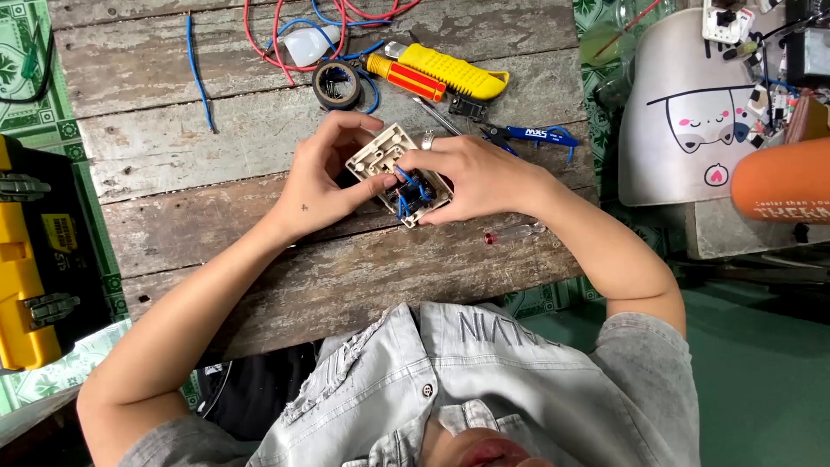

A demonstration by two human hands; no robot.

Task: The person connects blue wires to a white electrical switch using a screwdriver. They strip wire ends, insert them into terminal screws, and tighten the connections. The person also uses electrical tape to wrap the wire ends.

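Both the left hand [324,177] and right hand [471,177] clamp a beige switch plate [385,156] with blue wires [408,192] between them, blue-handled pliers [532,135] just beyond the grip.

Only one view is given, taken from a camera worn on the person's head and aimed almost straight down. The weathered plank worktop [259,112] is seen from above at close range, its boards running across the frame. The far edge of the worktop lies toward the top of the picture, and the wearer's grey denim collar [450,380] and chin are caught along the bottom edge. Both forearms are seen entering from below and meeting near the centre. A yellow toolbox [22,259] is cut off at the left edge, and an orange cylinder [782,182] at the right.
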